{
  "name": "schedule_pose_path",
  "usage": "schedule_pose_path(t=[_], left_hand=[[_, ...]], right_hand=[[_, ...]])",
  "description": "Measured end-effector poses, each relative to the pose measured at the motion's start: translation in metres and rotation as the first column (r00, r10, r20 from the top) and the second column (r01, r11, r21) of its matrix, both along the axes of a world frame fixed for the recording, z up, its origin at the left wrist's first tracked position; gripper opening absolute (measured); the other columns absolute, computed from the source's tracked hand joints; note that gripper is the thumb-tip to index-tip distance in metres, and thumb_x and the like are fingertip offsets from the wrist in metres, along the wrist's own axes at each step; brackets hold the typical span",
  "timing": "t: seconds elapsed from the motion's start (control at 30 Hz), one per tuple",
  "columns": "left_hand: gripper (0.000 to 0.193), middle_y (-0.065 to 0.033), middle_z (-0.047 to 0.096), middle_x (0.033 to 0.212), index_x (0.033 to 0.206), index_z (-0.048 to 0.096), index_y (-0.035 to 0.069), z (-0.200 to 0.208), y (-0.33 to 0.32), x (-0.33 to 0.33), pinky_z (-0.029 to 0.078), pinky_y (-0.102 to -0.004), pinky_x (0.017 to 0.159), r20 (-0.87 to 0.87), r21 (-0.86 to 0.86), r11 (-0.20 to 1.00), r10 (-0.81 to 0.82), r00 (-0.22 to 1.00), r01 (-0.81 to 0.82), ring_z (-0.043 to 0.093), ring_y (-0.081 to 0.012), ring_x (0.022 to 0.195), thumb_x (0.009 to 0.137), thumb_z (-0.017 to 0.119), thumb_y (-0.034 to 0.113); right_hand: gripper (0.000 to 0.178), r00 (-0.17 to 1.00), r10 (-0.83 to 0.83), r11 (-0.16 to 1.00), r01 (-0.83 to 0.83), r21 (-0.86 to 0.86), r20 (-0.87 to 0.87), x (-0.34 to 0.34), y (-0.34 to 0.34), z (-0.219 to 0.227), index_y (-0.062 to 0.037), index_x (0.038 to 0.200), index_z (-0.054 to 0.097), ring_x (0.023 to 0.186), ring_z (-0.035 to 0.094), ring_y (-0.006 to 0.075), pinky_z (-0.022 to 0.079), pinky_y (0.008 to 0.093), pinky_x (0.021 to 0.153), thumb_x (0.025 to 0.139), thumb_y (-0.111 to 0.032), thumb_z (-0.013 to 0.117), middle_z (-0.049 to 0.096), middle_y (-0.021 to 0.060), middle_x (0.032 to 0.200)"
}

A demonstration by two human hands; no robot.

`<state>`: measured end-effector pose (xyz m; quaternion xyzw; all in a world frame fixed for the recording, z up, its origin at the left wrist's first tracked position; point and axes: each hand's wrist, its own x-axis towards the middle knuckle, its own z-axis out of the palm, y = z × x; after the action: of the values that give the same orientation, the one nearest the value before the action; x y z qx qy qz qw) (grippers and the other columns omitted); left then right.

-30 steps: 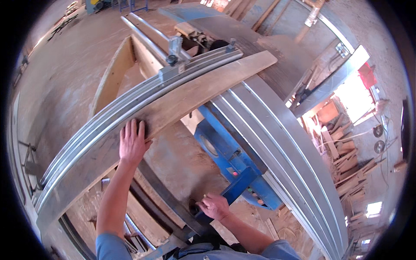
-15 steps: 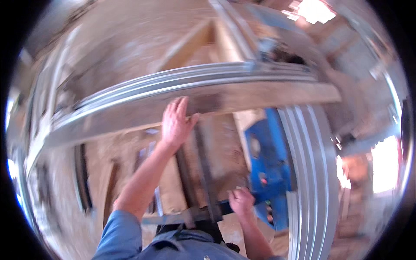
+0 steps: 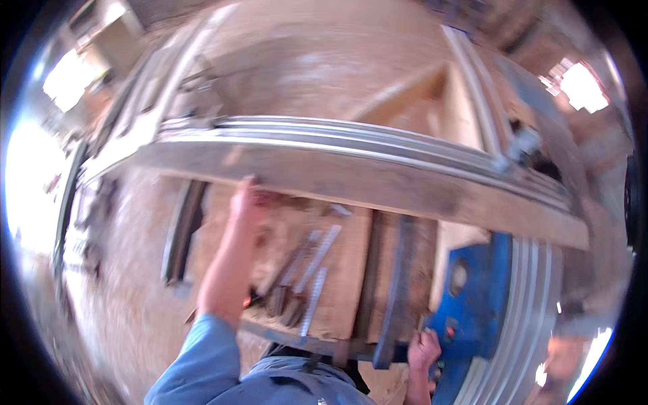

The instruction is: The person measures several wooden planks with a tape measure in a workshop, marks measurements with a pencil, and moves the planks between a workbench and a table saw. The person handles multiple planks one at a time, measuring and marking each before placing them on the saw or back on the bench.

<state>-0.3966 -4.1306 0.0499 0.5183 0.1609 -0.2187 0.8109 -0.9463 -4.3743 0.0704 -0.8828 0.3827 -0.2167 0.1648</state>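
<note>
A long wooden board [image 3: 378, 185] lies across the metal rails in front of me. At its near edge, left of the middle, is my left hand [image 3: 250, 199], its blurred fingers closed on the board's edge. My right hand [image 3: 424, 347] is low on the right, beside the blue machine housing [image 3: 466, 304]. Its fingers are curled into a fist around something too small or hidden to make out. Ridged metal rails [image 3: 337, 135] run along the board's far side.
Below the board, a wooden shelf [image 3: 341, 297] carries loose metal strips [image 3: 316, 260] and dark tools. Two dark bars [image 3: 395, 283] cross it toward me. A grooved metal table [image 3: 526, 304] stands right of the blue housing. A wooden frame [image 3: 459, 108] stands beyond the rails.
The view has turned, so the board and machine appear farther right. My left hand has gone from lying flat on the board to closing on its edge, farther left along it. My right hand stays closed.
</note>
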Motion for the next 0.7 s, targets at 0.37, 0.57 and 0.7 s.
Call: schedule_pose_path(t=[0.37,0.57,0.7], left_hand=[[0.042,-0.0141,0.060,0.114,0.117,0.055,-0.001,-0.023,0.084,0.001,0.054,-0.0385,0.084,0.057,-0.002,0.996,0.089,0.994,-0.089,0.058,-0.0269,0.100,0.089,0.065,0.029],[0.037,-0.0137,0.060,0.113,0.114,0.056,0.000,-0.037,0.047,-0.030,0.054,-0.0392,0.085,-0.079,-0.086,0.995,0.044,0.996,-0.051,0.058,-0.0279,0.100,0.091,0.063,0.028],[0.037,-0.0148,0.057,0.119,0.118,0.052,-0.001,-0.024,0.016,-0.058,0.052,-0.0417,0.090,-0.051,-0.108,0.994,0.026,0.998,-0.032,0.056,-0.0297,0.106,0.093,0.060,0.024]], right_hand=[[0.031,0.997,0.034,0.992,-0.026,0.125,-0.066,-0.053,0.024,0.010,-0.0098,0.061,0.058,0.062,0.061,0.0236,0.049,0.0359,0.050,0.078,-0.033,0.071,0.055,0.0051,0.068],[0.034,0.996,0.006,0.992,0.006,0.128,-0.089,-0.062,0.031,0.004,-0.0099,0.061,0.055,0.061,0.060,0.0244,0.048,0.0371,0.049,0.079,-0.035,0.069,0.052,0.0052,0.068],[0.034,0.995,0.014,0.994,-0.003,0.106,-0.100,-0.064,0.031,0.005,-0.0099,0.062,0.055,0.062,0.061,0.0247,0.049,0.0373,0.049,0.079,-0.035,0.069,0.053,0.0053,0.069]])
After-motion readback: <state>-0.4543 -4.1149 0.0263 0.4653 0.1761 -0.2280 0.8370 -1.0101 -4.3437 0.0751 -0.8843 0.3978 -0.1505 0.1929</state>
